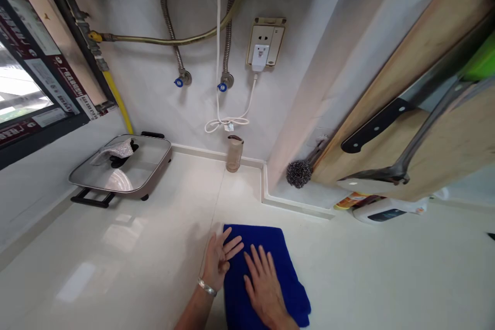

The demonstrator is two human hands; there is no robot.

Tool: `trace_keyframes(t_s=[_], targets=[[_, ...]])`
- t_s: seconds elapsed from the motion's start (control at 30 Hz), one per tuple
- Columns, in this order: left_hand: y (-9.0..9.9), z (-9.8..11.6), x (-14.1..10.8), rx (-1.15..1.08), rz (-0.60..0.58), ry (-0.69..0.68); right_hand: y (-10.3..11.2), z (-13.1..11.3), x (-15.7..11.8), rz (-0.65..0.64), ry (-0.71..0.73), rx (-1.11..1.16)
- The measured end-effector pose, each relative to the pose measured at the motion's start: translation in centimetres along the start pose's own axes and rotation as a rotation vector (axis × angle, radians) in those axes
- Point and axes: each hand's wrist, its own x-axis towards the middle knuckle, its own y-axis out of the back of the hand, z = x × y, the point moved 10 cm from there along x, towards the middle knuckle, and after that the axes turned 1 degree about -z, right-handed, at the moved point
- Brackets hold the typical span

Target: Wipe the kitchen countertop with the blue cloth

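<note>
cloth: lay on the glossy worktop
left hand: fingers were spread at the cloth's edge, empty
right hand: fingers, extended, rested on it, gripping nothing
risk: uneven pushing could have rucked it, that gloss seeming slippery

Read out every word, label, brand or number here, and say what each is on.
No text reads with certainty.
Window-frame strips: printed characters and round logos, too blurred to read.
Cord tag: too small to read.
White plug and socket plate: small marks, illegible.
White bottle: any print on its dark label is too blurred.
</note>
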Motion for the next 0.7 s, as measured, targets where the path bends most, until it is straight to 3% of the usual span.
trace_keyframes(t_s=[0.1,0.17,0.37,0.5,0.7], targets=[[0.4,0.3,0.0,0.222,0.064,-0.095,-2.1,-0.8,-0.5,-0.081,0.008,-0.019],[-0.2,0.8,-0.4,0.483,0.101,-0.224,-2.5,-0.6,-0.6,-0.076,0.005,-0.026],[-6.6,-0.4,-1.6,1.433,0.018,-0.58,-2.1,0.4,-1.3,0.132,0.12,0.076],[-7.9,-2.5,-1.2,1.742,-0.042,-0.736,-1.3,4.5,-4.0,0.25,0.052,0.19],[-6.3,-5.9,0.0,1.991,-0.149,-0.787,2.2,12.5,-10.9,0.388,-0.127,0.14]])
